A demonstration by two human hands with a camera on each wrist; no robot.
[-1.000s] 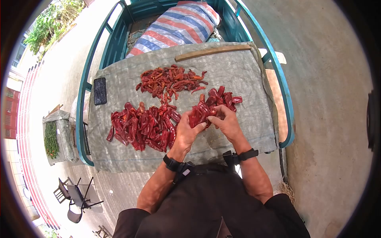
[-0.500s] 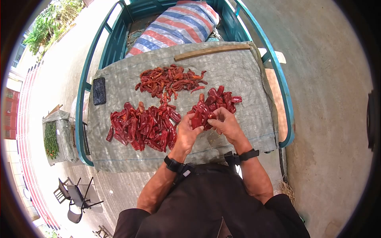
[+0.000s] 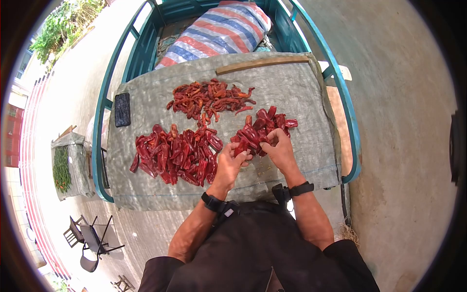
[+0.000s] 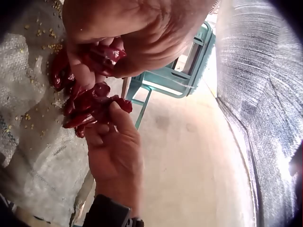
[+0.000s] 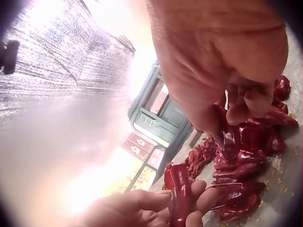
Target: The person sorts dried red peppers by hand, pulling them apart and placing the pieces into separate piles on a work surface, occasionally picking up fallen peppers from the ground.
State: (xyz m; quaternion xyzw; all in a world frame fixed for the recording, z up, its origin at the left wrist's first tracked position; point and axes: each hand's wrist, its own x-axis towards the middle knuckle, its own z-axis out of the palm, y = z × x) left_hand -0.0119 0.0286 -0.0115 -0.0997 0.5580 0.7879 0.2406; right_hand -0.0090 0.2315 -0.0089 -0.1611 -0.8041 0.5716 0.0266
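Near the cloth's front edge, the left hand (image 3: 229, 168) curls round a glossy red pepper (image 5: 180, 194), clearest in the right wrist view. Just right of it the right hand (image 3: 282, 153) pinches a red pepper piece (image 4: 124, 104) between thumb and fingers, seen in the left wrist view. Beyond both hands lies a heap of red peppers (image 3: 267, 118). To the left spreads a larger heap of whole-looking red peppers (image 3: 168, 153). Smaller, wrinkled red pieces (image 3: 206, 97) form a pile farther back. Pale seeds (image 4: 27, 117) are scattered on the cloth.
Grey cloth (image 3: 146, 102) covers the work surface, within teal rails (image 3: 346, 112). A dark phone (image 3: 122, 110) lies at left, a wooden strip (image 3: 262, 64) at the back. Behind is a striped sack (image 3: 219, 31); chairs (image 3: 92, 241) stand at lower left.
The hands have moved slightly apart, the right one up and rightward. The pepper between them has shifted to the left hand's fingers, and more seeds show on the cloth below.
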